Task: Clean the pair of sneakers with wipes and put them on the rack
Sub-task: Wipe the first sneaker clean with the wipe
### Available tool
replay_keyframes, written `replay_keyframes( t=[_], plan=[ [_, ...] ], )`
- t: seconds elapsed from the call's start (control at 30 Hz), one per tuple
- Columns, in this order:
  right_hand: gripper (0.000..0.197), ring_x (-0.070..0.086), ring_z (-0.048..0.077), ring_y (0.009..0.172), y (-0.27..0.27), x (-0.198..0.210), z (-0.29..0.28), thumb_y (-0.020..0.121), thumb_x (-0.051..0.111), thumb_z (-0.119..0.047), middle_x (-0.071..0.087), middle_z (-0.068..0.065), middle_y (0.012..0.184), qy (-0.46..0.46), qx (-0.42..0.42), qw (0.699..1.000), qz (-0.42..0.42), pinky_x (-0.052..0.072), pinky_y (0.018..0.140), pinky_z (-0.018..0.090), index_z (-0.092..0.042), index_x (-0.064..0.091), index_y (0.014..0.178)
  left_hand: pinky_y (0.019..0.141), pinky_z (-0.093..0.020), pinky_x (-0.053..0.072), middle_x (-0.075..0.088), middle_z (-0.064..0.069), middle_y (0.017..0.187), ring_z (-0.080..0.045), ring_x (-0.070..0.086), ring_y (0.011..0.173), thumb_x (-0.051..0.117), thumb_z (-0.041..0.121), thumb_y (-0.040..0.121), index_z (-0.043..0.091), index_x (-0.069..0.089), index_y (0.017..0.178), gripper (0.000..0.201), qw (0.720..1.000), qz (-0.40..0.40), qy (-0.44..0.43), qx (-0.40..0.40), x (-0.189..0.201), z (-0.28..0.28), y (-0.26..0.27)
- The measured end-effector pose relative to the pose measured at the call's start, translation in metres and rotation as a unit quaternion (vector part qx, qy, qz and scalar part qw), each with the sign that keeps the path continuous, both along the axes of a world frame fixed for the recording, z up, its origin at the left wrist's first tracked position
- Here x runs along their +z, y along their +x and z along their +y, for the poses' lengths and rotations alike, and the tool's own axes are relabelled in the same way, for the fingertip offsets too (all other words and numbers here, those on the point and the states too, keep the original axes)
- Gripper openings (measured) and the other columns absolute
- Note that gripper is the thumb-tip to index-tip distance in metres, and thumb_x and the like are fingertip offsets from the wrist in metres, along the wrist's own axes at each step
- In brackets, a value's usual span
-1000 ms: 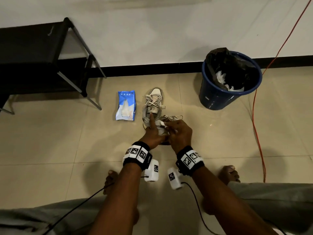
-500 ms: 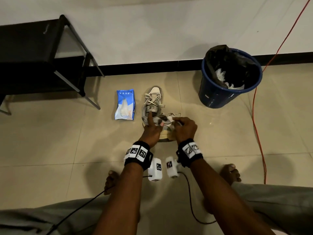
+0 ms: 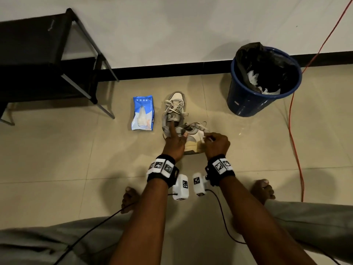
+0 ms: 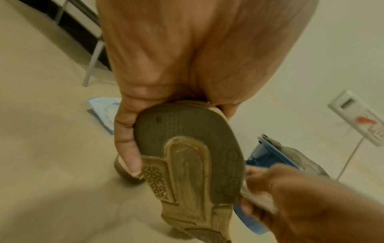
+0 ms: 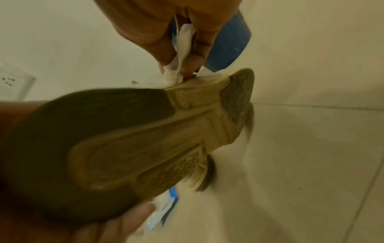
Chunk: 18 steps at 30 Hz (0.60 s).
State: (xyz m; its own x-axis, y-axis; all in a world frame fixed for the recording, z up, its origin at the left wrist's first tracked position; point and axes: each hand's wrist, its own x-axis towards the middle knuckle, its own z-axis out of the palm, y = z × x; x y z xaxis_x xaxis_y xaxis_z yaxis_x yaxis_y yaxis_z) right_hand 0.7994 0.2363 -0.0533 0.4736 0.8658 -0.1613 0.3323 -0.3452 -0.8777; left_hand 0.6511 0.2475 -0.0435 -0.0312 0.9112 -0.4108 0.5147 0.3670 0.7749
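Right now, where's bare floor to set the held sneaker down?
Open tile left of the wipes pack, up to the rack legs, and between the second sneaker and the blue bin. Crowded: the middle, where the left hand and right hand hold the sneaker and wipe.

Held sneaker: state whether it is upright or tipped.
Tipped: the held sneaker lies on its side in the left hand, sole facing the person.

head: dim warm indoor light, soft shadows, straight lines bowed at edges | left wrist: right hand [image 4: 307,203] motion-blurred, near floor out of focus | right wrist: sneaker [image 5: 129,139] sole smeared, left edge dark
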Motion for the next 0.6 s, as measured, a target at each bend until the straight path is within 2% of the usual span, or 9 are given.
replay_keyframes(
  t=[0.03,0.13,0.2,0.3,0.37,0.43,0.5,0.57,0.6],
  plan=[
    [0.016,0.069,0.024,0.087,-0.003,0.002,-0.003,0.072,0.071,-0.005,0.074,0.010,0.087,0.015,0.003,1.000,-0.010,0.055,0.083,0.035,-0.012,0.077,0.085,0.105,-0.049,0.043,0.043,-0.024,0.147,-0.043,0.049,0.127,0.043,0.050,0.099,0.038,-0.005,0.155,0.075,1.000,0.006,0.003,-0.001,-0.002,0.000,0.002],
    [0.016,0.067,0.012,0.079,-0.022,0.017,-0.026,0.069,0.072,-0.001,0.073,0.003,0.081,0.100,0.092,0.991,-0.012,0.052,0.077,0.020,-0.010,0.077,0.081,0.102,-0.052,0.045,0.046,-0.024,0.145,-0.044,0.050,0.125,0.044,0.052,0.094,0.043,-0.005,0.153,0.077,1.000,-0.006,0.001,-0.003,-0.007,0.002,0.002],
    [0.017,0.069,0.016,0.079,-0.013,0.011,-0.021,0.068,0.075,0.001,0.073,0.005,0.081,0.076,0.068,0.995,-0.006,0.053,0.076,0.022,-0.011,0.077,0.080,0.106,-0.050,0.040,0.044,-0.020,0.149,-0.044,0.046,0.129,0.044,0.047,0.098,0.038,-0.004,0.155,0.075,1.000,-0.002,0.003,-0.010,-0.010,0.003,0.000],
    [0.018,0.070,0.022,0.082,0.003,0.001,-0.010,0.070,0.074,0.001,0.074,0.007,0.083,0.022,-0.003,1.000,0.008,0.053,0.076,0.024,-0.014,0.077,0.079,0.108,-0.050,0.040,0.043,-0.019,0.149,-0.043,0.044,0.131,0.040,0.058,0.092,0.040,-0.005,0.154,0.079,1.000,-0.005,0.008,-0.001,-0.010,0.002,0.001],
    [0.018,0.068,0.014,0.078,-0.012,0.010,-0.025,0.068,0.074,0.002,0.073,0.002,0.080,0.070,0.058,0.996,0.002,0.052,0.073,0.021,-0.014,0.076,0.078,0.105,-0.049,0.042,0.045,-0.024,0.146,-0.043,0.048,0.128,0.042,0.052,0.097,0.041,-0.005,0.154,0.075,1.000,0.002,0.009,-0.001,-0.014,0.003,0.002],
    [0.018,0.067,0.011,0.076,-0.022,0.014,-0.041,0.068,0.076,0.003,0.072,0.001,0.079,0.100,0.107,0.989,-0.004,0.051,0.072,0.019,-0.012,0.076,0.078,0.105,-0.048,0.042,0.045,-0.024,0.146,-0.042,0.048,0.128,0.043,0.048,0.100,0.039,-0.004,0.154,0.072,1.000,0.000,0.006,-0.002,-0.016,0.004,-0.001],
    [0.016,0.068,0.015,0.078,-0.011,0.007,-0.032,0.069,0.075,0.001,0.073,0.004,0.080,0.064,0.060,0.996,-0.014,0.051,0.073,0.021,-0.013,0.076,0.078,0.108,-0.049,0.038,0.042,-0.020,0.150,-0.043,0.045,0.131,0.042,0.047,0.100,0.036,-0.003,0.155,0.072,1.000,0.005,0.013,-0.004,-0.017,0.002,0.000],
    [0.016,0.069,0.019,0.081,0.002,0.001,-0.024,0.072,0.073,0.000,0.073,0.006,0.082,0.013,0.005,1.000,-0.001,0.051,0.075,0.022,-0.014,0.076,0.079,0.107,-0.049,0.038,0.042,-0.023,0.149,-0.046,0.044,0.131,0.041,0.048,0.100,0.036,-0.006,0.155,0.073,1.000,0.016,0.013,-0.005,-0.017,0.003,0.003],
    [0.017,0.068,0.018,0.080,0.001,0.002,-0.027,0.071,0.074,0.000,0.073,0.005,0.082,0.020,0.007,1.000,0.001,0.052,0.075,0.024,-0.014,0.075,0.079,0.106,-0.049,0.040,0.044,-0.026,0.146,-0.047,0.045,0.128,0.041,0.048,0.100,0.035,-0.007,0.155,0.074,1.000,0.022,0.014,-0.004,-0.019,0.003,0.005]
  ],
)
